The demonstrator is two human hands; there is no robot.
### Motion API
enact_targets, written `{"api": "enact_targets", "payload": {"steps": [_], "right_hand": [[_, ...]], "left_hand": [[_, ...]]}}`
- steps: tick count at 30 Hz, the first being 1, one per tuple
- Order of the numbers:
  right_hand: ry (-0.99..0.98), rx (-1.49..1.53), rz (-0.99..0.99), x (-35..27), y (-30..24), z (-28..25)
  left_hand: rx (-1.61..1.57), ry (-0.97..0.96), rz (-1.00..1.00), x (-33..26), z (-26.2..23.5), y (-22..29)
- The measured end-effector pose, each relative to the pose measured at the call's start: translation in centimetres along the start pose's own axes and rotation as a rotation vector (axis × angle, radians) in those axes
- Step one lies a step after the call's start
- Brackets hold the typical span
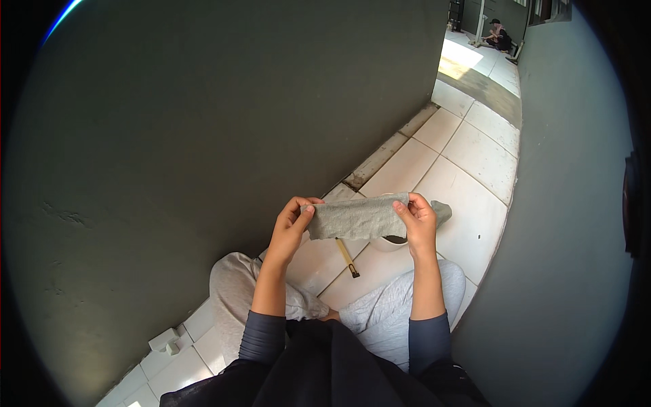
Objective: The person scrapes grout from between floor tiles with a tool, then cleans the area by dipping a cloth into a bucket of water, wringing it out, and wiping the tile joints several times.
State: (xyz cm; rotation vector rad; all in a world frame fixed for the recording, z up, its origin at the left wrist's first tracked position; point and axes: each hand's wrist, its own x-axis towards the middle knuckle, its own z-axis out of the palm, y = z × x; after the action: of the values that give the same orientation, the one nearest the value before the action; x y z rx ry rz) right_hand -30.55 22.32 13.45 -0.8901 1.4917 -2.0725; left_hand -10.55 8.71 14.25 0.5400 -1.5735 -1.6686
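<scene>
White floor tiles (pixel 468 180) run between a dark wall (pixel 237 102) on the left and a greyer wall (pixel 569 169) on the right, with another person (pixel 500 35) seated at the far end. Through the head camera I see crossed legs in pale grey trousers (pixel 234 292) on the near side, which leaves a pocket of floor in front of the body. Above it I have the grey cloth (pixel 356 218) stretched sideways between both hands. The left hand (pixel 296 216) pinches its left end, thumb in front; the right hand (pixel 419 217) grips towards the other end the same way. That grip at both sides seems to be what keeps it spread rather than drooping. A grey flap pokes out beyond the right hand; I can't tell whether it belongs to the same piece. Partly hidden below the cloth, a white bowl (pixel 388 246) with something dark inside sits on the tiles, and a narrow yellow tool (pixel 348 260) with a black end lies left of it, both probably placed there for easy reach.
</scene>
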Motion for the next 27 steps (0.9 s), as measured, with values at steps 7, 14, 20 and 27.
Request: {"api": "enact_targets", "payload": {"steps": [7,14,20,27], "right_hand": [[-0.026,-0.147,0.076,0.4,2.8,0.7],[-0.107,-0.583,-0.193,-2.6,4.4,5.2],[-0.245,-0.625,-0.24,-5.4,5.8,9.3],[-0.474,-0.559,-0.073,-6.7,6.8,10.7]], "left_hand": [[0.084,0.102,-0.129,0.4,-1.2,-2.2],[0.425,0.252,-0.101,-1.3,-1.4,-4.8],[0.288,0.183,-0.193,-2.9,-0.7,-5.7],[0.112,0.206,-0.303,-4.4,-2.9,-8.4]]}}
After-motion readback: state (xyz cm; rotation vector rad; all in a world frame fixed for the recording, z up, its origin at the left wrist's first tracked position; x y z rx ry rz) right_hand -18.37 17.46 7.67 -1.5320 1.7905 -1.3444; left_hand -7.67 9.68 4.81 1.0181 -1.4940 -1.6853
